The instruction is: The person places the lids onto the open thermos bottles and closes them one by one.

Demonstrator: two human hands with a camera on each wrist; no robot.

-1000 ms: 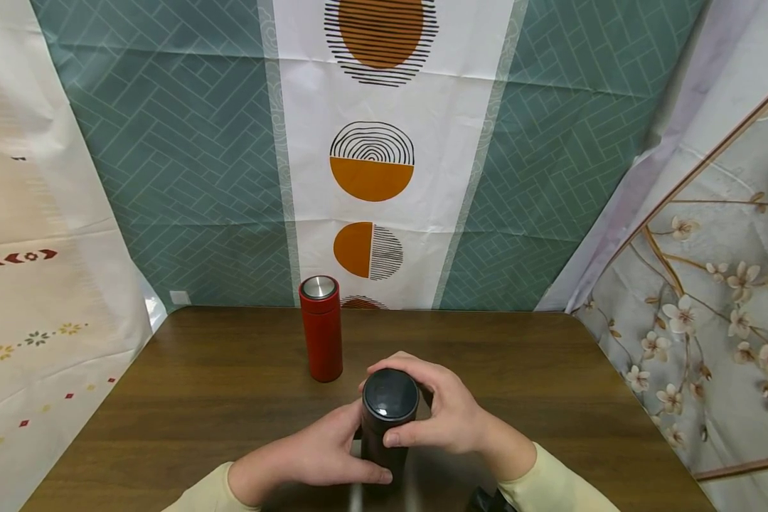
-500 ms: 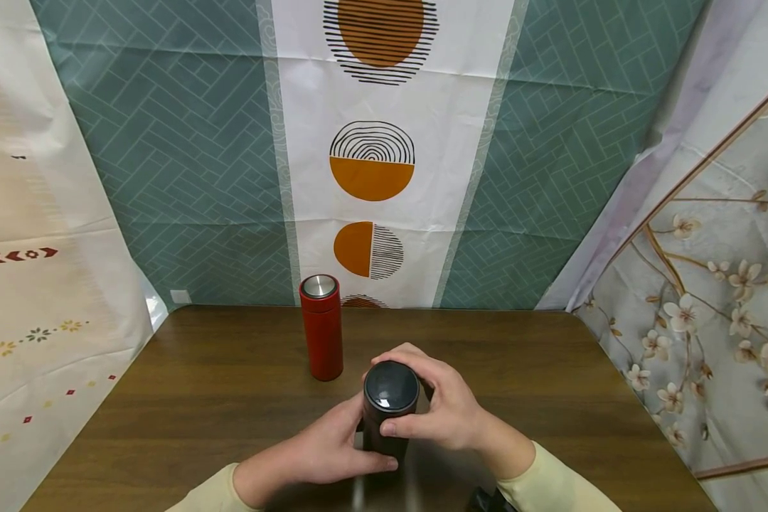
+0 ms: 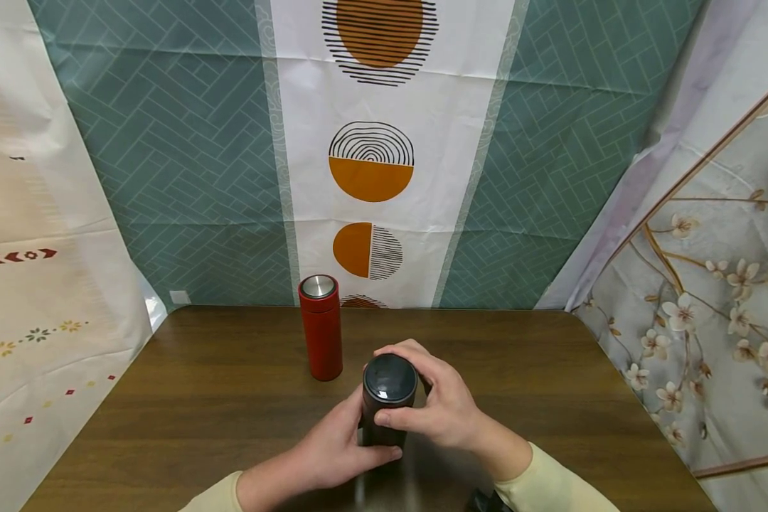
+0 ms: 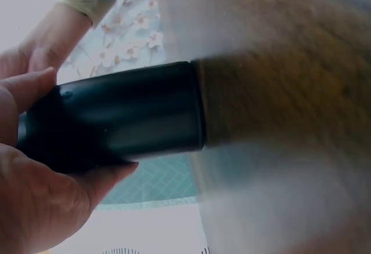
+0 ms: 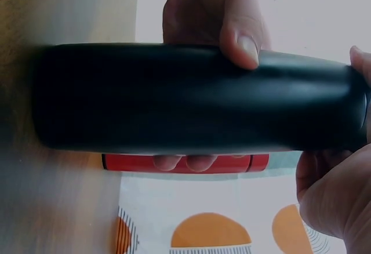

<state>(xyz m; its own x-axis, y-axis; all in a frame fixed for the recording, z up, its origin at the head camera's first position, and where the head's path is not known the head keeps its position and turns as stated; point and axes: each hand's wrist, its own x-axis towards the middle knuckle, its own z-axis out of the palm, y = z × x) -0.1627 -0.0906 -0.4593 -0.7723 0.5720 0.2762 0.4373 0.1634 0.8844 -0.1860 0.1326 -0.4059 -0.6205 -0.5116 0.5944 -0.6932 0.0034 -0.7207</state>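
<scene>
A black thermos flask (image 3: 389,378) with a glossy round lid stands upright near the table's front middle. My left hand (image 3: 339,448) grips its body from the left, thumb across the near side. Higher up, my right hand (image 3: 441,402) holds the lid end, with its thumb in front and fingers round the back. In the left wrist view the flask's base (image 4: 194,106) is right at the tabletop. The right wrist view shows the smooth dark side of the flask (image 5: 174,100), with the left hand's fingertips (image 5: 200,162) reaching past its far edge.
A red thermos flask (image 3: 323,341) with a silver-topped lid stands farther back, left of the black one. The brown wooden table (image 3: 217,398) ends against a patterned green and white cloth (image 3: 384,99). Floral fabric (image 3: 697,320) hangs at the right.
Both hands and the black flask have shifted slightly away from me, a little higher in the head view. The grips look much the same, and the red flask stays in place.
</scene>
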